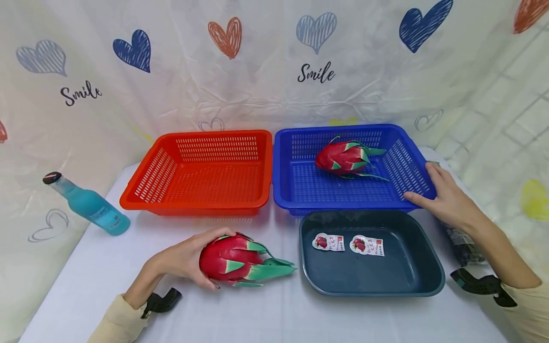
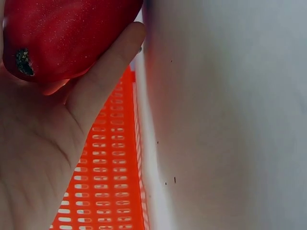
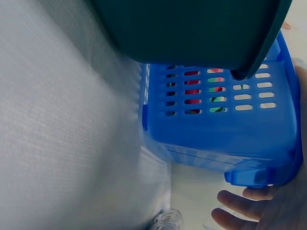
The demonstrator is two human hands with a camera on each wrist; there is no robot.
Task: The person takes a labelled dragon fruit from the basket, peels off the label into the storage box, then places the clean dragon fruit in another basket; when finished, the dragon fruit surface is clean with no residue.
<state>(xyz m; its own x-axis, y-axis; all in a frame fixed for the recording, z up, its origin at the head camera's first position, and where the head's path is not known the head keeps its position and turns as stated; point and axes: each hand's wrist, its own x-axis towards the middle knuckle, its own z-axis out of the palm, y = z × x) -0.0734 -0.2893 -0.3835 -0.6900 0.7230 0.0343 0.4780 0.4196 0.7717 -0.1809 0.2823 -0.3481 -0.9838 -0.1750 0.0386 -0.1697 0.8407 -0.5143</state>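
In the head view my left hand [image 1: 186,259] grips the stem-free end of a red dragon fruit [image 1: 231,259] with green scales, in front of the red basket; in the left wrist view the thumb lies along the fruit's smooth red skin [image 2: 72,38]. My right hand [image 1: 450,195] holds the front right corner of a blue basket [image 1: 416,164], thumb on the rim, other fingers outside; the right wrist view shows those fingers [image 3: 240,206] beside the end lip. A second dragon fruit [image 1: 343,157] lies inside this basket.
Left of the blue basket stands a red-orange basket [image 1: 197,205]. A dark tray [image 1: 373,290] with two fruit stickers [image 1: 366,245] is before the blue basket. A blue bottle [image 1: 96,207] leans at left. A dark plastic-wrapped thing [image 1: 463,245] lies partly under the right forearm.
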